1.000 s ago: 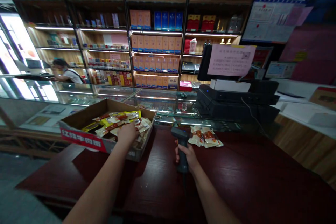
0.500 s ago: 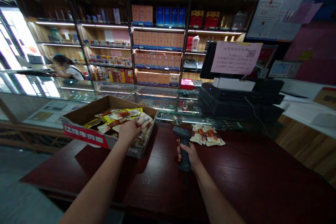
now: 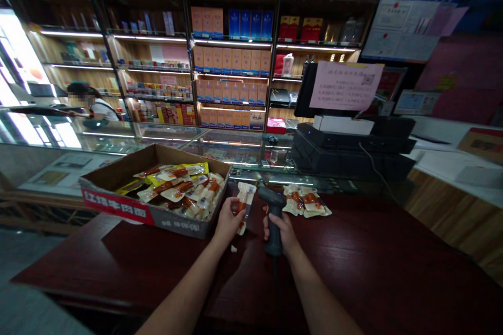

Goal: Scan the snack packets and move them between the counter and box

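Note:
Between the box and the scanner, my left hand (image 3: 229, 220) is closed on a packaged sausage (image 3: 246, 194), a slim clear-and-white sachet held upright. My right hand (image 3: 286, 230) wraps round the handle of a dark grey barcode scanner (image 3: 274, 220), whose head points away from me and whose cable runs down toward me. To the left sits an open cardboard box (image 3: 118, 208) with a red printed side, holding many similar sachets (image 3: 184, 187), some yellow-edged. Just right of the scanner head, a few sausage packs (image 3: 308, 201) lie side by side on the dark red table (image 3: 346, 261).
A black monitor with a pink paper sign (image 3: 346, 86) stands on a dark cash-register base (image 3: 349, 152) at back right. Behind the table runs a glass counter (image 3: 168, 133). Shelves of boxes (image 3: 231, 60) line the wall. Another person (image 3: 94, 102) sits at far left.
My left hand has come out of the box to the right and now holds a packaged sausage beside the scanner. My right hand keeps its hold on the scanner. The view has shifted slightly.

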`<state>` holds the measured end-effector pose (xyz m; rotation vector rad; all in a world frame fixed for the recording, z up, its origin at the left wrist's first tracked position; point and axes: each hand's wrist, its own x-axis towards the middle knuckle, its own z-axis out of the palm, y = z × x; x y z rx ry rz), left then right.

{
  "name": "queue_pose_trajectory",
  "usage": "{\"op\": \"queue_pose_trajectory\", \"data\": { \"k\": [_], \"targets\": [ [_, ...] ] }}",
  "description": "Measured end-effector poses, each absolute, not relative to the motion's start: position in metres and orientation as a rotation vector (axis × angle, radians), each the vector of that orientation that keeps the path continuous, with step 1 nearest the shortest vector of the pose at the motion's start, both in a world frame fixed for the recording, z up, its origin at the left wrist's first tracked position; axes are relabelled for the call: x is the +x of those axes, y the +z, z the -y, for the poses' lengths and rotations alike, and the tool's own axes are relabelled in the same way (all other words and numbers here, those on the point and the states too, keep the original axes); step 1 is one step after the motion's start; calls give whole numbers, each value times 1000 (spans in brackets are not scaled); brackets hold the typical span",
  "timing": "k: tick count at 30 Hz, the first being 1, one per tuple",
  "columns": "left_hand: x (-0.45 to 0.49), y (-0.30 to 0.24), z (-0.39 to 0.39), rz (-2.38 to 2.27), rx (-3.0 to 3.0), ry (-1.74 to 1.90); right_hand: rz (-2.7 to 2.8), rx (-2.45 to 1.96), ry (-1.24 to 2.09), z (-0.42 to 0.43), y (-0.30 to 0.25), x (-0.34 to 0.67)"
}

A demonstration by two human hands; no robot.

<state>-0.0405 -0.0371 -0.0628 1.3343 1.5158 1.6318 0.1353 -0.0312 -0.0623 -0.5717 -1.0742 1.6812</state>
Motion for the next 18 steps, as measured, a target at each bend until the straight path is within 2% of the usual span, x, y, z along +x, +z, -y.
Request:
{"op": "queue_pose_trajectory", "data": {
  "k": [6,18],
  "targets": [
    [-59,-101,22,-1780,1408,1636,1110,-602,1684,34,-60,132],
    [-56,-94,26,-1876,1444,1582,1214,-701,1695,38,-61,129]
  ]
}}
